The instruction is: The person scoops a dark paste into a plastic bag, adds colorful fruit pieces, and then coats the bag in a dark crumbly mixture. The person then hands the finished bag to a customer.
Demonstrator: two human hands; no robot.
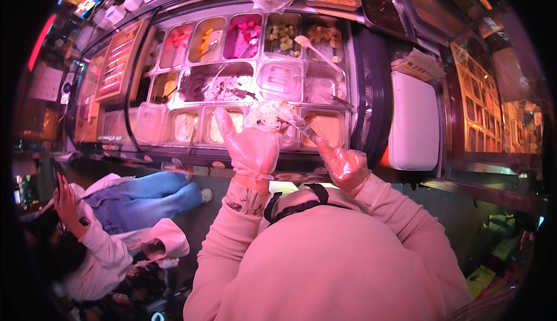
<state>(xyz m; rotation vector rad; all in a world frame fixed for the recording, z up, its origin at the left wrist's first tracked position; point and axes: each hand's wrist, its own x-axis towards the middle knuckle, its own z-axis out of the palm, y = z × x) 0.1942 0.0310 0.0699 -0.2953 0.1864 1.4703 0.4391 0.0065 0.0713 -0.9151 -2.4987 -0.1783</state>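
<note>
My left hand (255,150), in a clear plastic glove, is palm up with its thumb apart. A soft, whitish piece of food (270,115) with dark crumbs rests on its fingers, which are mostly hidden beneath. In its clear glove, my right hand (348,167) grips a narrow spatula (304,127) whose blade touches the right side of the food. Under both hands runs the front row of metal pans, with a white cream pan (185,127) and a beige filling pan (325,128). Behind the food lies a long pan of dark crumbs (217,82).
Fruit pans at the back include green cubes (282,35) and a pink filling (244,34). A spoon (316,48) lies across the right pans. A clear lidded box (281,80) sits mid-counter. A white case (415,121) stands right. Another person (110,228) is at lower left.
</note>
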